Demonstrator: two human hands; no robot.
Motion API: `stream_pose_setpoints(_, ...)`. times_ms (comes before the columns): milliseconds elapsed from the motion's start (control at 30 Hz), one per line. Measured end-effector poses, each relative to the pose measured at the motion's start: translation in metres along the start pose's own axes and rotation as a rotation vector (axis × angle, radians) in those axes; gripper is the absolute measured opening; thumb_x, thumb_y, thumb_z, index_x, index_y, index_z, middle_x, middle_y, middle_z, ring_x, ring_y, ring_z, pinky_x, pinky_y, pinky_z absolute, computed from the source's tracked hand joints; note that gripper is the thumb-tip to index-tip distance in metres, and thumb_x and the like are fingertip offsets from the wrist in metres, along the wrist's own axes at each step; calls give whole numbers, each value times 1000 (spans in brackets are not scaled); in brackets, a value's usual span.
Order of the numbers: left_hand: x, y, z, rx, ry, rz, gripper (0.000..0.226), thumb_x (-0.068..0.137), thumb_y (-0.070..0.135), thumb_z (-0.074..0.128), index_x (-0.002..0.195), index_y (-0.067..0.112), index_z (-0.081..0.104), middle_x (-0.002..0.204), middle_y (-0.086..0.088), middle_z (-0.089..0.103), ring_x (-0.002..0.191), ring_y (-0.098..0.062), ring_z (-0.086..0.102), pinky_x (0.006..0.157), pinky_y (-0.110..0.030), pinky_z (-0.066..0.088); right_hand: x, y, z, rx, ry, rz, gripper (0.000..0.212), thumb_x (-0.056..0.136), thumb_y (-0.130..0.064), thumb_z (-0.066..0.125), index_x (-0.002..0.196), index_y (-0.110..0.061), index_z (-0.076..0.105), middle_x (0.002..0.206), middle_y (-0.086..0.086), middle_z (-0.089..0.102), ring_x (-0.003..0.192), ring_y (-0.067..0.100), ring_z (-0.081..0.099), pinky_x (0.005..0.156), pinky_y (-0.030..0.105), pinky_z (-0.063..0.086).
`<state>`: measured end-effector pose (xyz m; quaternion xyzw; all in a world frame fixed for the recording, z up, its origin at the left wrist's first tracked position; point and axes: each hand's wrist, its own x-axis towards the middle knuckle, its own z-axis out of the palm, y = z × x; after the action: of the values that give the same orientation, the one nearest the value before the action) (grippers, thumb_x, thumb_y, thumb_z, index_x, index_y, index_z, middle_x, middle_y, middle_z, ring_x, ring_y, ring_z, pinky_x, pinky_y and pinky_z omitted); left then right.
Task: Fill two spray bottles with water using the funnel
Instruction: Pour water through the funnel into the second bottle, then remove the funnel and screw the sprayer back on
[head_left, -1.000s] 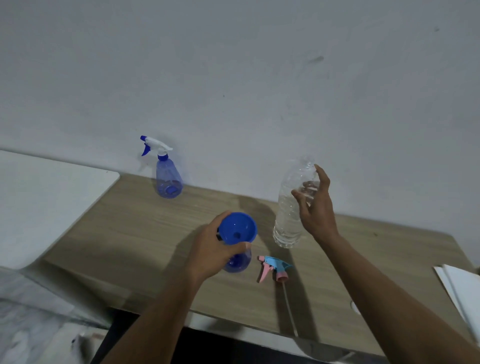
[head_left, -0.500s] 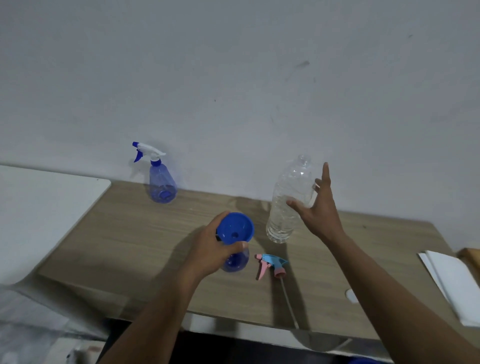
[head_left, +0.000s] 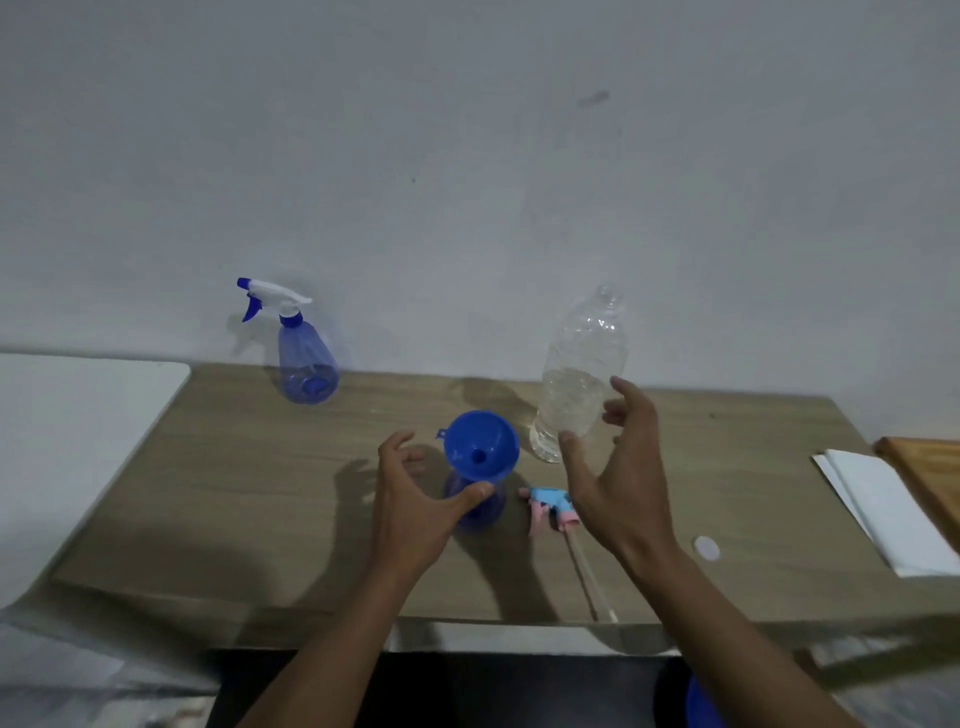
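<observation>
**Hands apart at the funnel and water bottle**

The left hand (head_left: 410, 499) was spread, its thumb touching the open spray bottle (head_left: 480, 506) below the blue funnel (head_left: 482, 446) seated in its neck. The right hand (head_left: 618, 467) was released, fingers splayed just beside the clear water bottle (head_left: 579, 379), which stood upright on the wooden table (head_left: 249, 483). A pink-and-blue sprayer head (head_left: 550, 506) lay between the hands. A second, capped spray bottle (head_left: 306, 358) stood by the wall.
</observation>
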<state>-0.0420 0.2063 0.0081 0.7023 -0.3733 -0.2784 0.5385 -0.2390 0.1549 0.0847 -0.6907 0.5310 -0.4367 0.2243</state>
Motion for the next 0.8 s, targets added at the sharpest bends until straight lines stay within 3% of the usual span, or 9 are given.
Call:
stream_pose_setpoints(100, 4, -5, 9, -9, -87, 9, 103, 42, 42, 99, 124, 34, 37, 123, 8, 54, 109, -9, 55, 82, -17, 42, 0, -19, 22, -96, -238, -43, 80, 87, -49, 70, 150, -33, 24, 146, -4, 40, 129, 11, 47, 98, 31, 47)
stream_pose_setpoints(200, 14, -11, 16, -23, -152, 30, 109, 34, 52, 95, 124, 32, 37, 123, 3, 57, 105, -9, 60, 78, -18, 46, 9, -29, 43, -201, -440, -69, 92, 82, -64, 66, 155, -36, 17, 158, -2, 27, 139, 20, 40, 106, 38, 45)
stream_pose_setpoints(333, 22, -15, 17, -9, -239, 30, 98, 50, 13, 96, 128, 27, 39, 122, 2, 59, 100, -4, 62, 67, -11, 50, 21, -25, 65, -403, -672, -71, 95, 81, -65, 67, 156, -43, 14, 164, -1, 16, 142, 33, 35, 110, 46, 41)
stream_pose_setpoints(400, 25, -15, 19, -27, -272, 4, 92, 53, 8, 93, 131, 18, 44, 119, 2, 61, 96, -6, 64, 62, -11, 51, 25, -24, 73, -445, -693, -67, 91, 85, -60, 65, 158, -39, 16, 161, 0, 23, 137, 32, 41, 107, 46, 44)
stream_pose_setpoints(433, 27, -17, 21, -22, -288, -11, 85, 52, 16, 91, 126, 17, 51, 112, 2, 66, 91, -8, 67, 60, -13, 52, 27, -24, 75, -447, -682, -61, 89, 86, -58, 65, 158, -37, 18, 159, 0, 27, 136, 32, 44, 106, 45, 45)
stream_pose_setpoints(533, 32, -23, 22, 84, -350, -99, 44, 51, 44, 73, 89, 24, 65, 81, 3, 73, 76, -15, 70, 62, -33, 57, 30, -27, 75, -458, -680, -57, 92, 84, -58, 66, 158, -33, 19, 157, 0, 30, 136, 30, 44, 106, 46, 45)
stream_pose_setpoints(633, 34, -30, 21, 177, -352, -109, 14, 73, 31, 72, 82, 25, 63, 76, 5, 70, 76, -14, 68, 64, -31, 52, 34, -32, 72, -465, -699, -35, 106, 76, -58, 75, 159, -30, 15, 157, 1, 33, 139, 29, 40, 107, 45, 44)
stream_pose_setpoints(700, 36, -33, 20, 201, -343, -110, 14, 76, 32, 72, 83, 23, 65, 77, 3, 71, 78, -18, 69, 63, -29, 48, 37, -35, 70, -483, -707, -34, 113, 70, -57, 80, 159, -26, 18, 157, 1, 35, 139, 27, 40, 107, 45, 44)
stream_pose_setpoints(800, 38, -40, 21, 175, -369, -154, 27, 67, 45, 70, 86, 25, 67, 81, 0, 73, 82, -23, 70, 72, -40, 56, 38, -38, 73, -531, -715, -51, 113, 66, -57, 83, 157, -24, 24, 153, 0, 38, 135, 26, 45, 103, 44, 47)
